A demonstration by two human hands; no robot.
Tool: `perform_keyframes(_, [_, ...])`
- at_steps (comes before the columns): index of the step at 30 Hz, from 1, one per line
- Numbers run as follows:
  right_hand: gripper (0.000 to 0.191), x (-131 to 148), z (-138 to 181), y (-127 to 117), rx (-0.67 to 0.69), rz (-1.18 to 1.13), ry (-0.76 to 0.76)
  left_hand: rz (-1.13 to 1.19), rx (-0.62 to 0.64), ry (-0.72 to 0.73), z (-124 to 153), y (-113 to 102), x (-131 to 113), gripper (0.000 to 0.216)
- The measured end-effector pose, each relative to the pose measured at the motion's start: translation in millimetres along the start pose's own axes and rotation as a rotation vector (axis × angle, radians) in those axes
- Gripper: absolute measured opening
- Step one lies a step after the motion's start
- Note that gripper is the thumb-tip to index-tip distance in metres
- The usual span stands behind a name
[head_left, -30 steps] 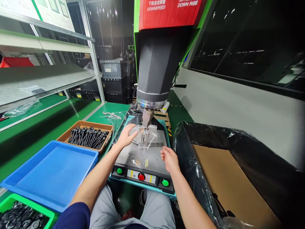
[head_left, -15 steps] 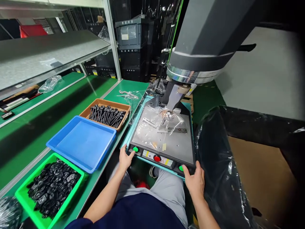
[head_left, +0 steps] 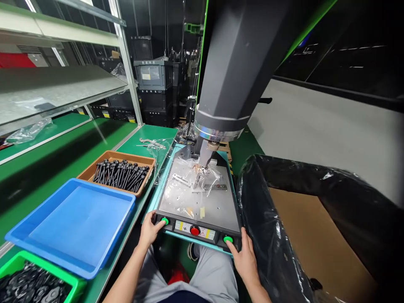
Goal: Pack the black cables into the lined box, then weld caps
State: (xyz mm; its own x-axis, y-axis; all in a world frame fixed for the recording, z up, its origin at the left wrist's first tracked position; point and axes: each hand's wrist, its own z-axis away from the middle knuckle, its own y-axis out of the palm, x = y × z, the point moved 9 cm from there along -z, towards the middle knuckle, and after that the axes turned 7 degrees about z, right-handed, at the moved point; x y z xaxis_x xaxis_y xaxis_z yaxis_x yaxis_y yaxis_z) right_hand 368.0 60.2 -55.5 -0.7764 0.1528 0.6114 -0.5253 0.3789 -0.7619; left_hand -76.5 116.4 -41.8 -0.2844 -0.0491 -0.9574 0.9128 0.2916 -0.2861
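Note:
At the front edge of a bench-top press with a dark grey head [head_left: 233,71], both my hands are at its base. My left hand [head_left: 149,230] has its thumb on the left green button [head_left: 165,220], its fingers around the corner. With fingers stretched along the base's right side, my right hand [head_left: 245,256] has its thumb at the right green button [head_left: 227,239]. Between them sits a red button [head_left: 195,230]. The metal horn [head_left: 205,155] reaches down to a plastic-covered fixture on the grey plate [head_left: 189,206]. What lies under the horn is unclear.
Left on the green bench stand a blue tray [head_left: 71,261], a brown tray [head_left: 143,185] of black stemmed parts and a green bin [head_left: 77,288] of small black parts. A box lined with black plastic [head_left: 259,227] stands right. Metal shelving [head_left: 124,71] rises at back left.
My view has tilted up and turned slightly right, so the press and trays appear lower and further left. Both hands stay at the base corners, thumbs at the green buttons.

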Motion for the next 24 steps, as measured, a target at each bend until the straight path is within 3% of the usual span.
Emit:
perform_keyframes(4, [0.089,-1.8,0.8,2.4,0.053,-0.019,0.034,0.118,0.069,-0.034,-1.1,4.6,5.3,0.058])
perform_keyframes(12, [0.094,2.7,1.9,3.1,0.062,-0.005,0.072,0.174,0.041,-0.062,-0.1,5.7,21.6,0.066])
perform_keyframes(24, [0.091,-1.7,0.9,3.0,0.044,-0.044,0.067,0.208,0.012,-0.128,-6.1,1.5,4.5,0.061])
